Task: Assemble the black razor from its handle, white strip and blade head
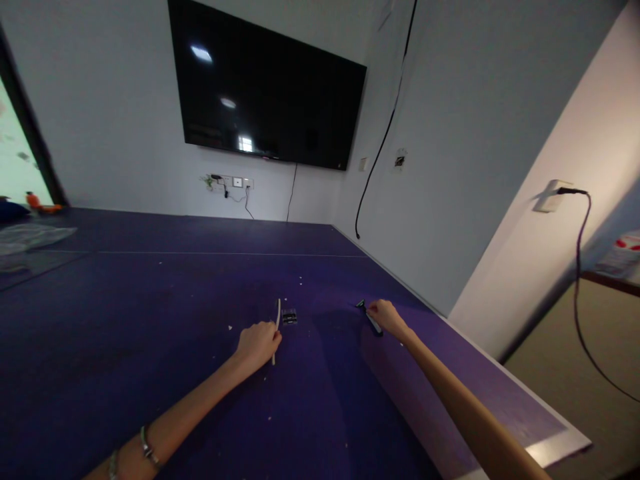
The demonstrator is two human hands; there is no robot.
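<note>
My left hand (259, 343) is closed around a thin, cream-coloured strip (278, 313), slightly bent, whose two ends stick out above and below the fingers. Just right of the strip, a small black item with clear edges (289, 317) lies on the purple tabletop (320, 373); its kind is too small to tell. Farther right, my right hand (385, 316) pinches what looks like a razor (374, 325), with a dark handle and a greenish head pointing up and left. The fingertips hide part of its handle.
Tiny white scraps (301, 280) dot the tabletop. Clear plastic (35, 237) and an orange object (33, 199) are at the far left. A television (270, 87) hangs on the wall above sockets (237, 182). A black cable (383, 147) dangles near the table's right edge.
</note>
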